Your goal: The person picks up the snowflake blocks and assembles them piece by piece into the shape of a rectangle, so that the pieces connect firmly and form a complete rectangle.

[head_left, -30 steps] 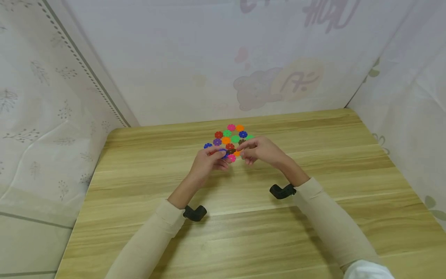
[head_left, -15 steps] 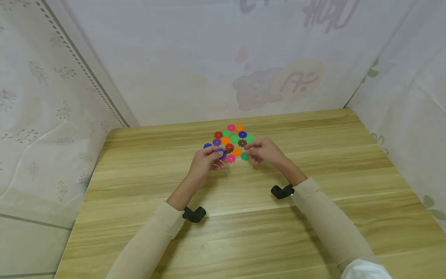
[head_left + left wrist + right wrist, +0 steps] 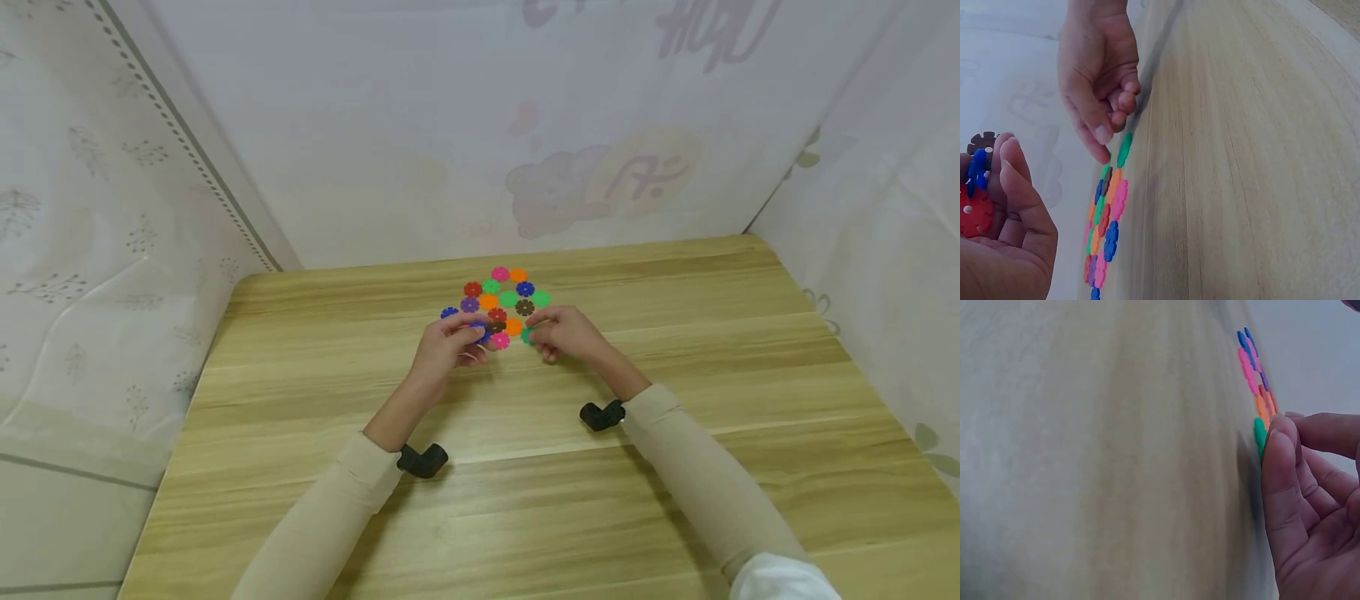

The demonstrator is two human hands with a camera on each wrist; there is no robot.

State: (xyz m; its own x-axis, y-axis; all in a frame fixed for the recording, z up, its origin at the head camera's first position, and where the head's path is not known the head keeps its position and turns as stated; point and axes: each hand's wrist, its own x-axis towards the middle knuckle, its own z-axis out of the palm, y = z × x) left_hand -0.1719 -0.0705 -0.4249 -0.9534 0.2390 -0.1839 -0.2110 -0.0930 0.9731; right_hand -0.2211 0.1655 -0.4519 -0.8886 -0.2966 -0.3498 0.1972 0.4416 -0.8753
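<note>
My left hand pinches a small cluster of joined notched plastic discs between thumb and fingers. In the left wrist view the cluster shows a blue disc, a red disc and a brown disc. My right hand is low over the table beside a dark green disc, its fingers loosely bent and nothing seen between them. Its thumb and index tips are close together, overlapping the green disc's edge in the right wrist view. A pink disc and an orange disc lie between the hands.
Several more flat discs lie loosely grouped beyond the hands, among them a red disc, a purple disc and a brown disc. The wooden table meets a patterned cloth backdrop behind them.
My right hand has drawn away to the right from the left hand, uncovering the orange, brown and light green discs, and is now at the dark green one. The left hand keeps its cluster nearly in place.
</note>
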